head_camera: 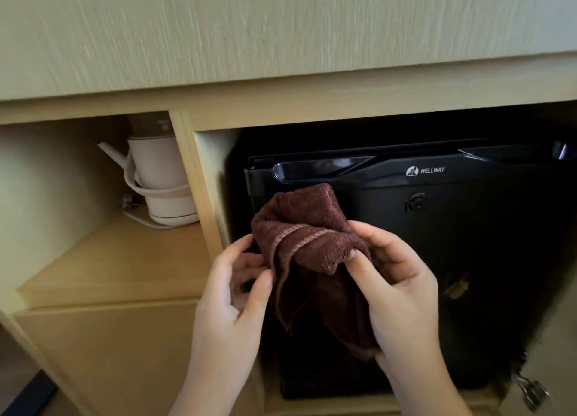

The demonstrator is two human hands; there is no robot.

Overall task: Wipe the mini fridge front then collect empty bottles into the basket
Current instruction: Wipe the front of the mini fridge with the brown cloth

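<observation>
A black mini fridge (pixel 452 244) sits in the right-hand compartment of a light wood cabinet, its door facing me with a white logo near the top. In front of the door's left part hangs a bunched brown towel (pixel 306 228). My left hand (pixel 231 297) pinches the towel's left edge between thumb and fingers. My right hand (pixel 396 284) grips its right side, thumb on top of the folded cloth. No bottles or basket are in view.
A white electric kettle (pixel 162 181) with its cord wrapped round it stands in the left cabinet compartment (pixel 109 266). The wooden countertop (pixel 281 25) overhangs above. A metal hinge (pixel 530 390) shows at the bottom right, beside the fridge.
</observation>
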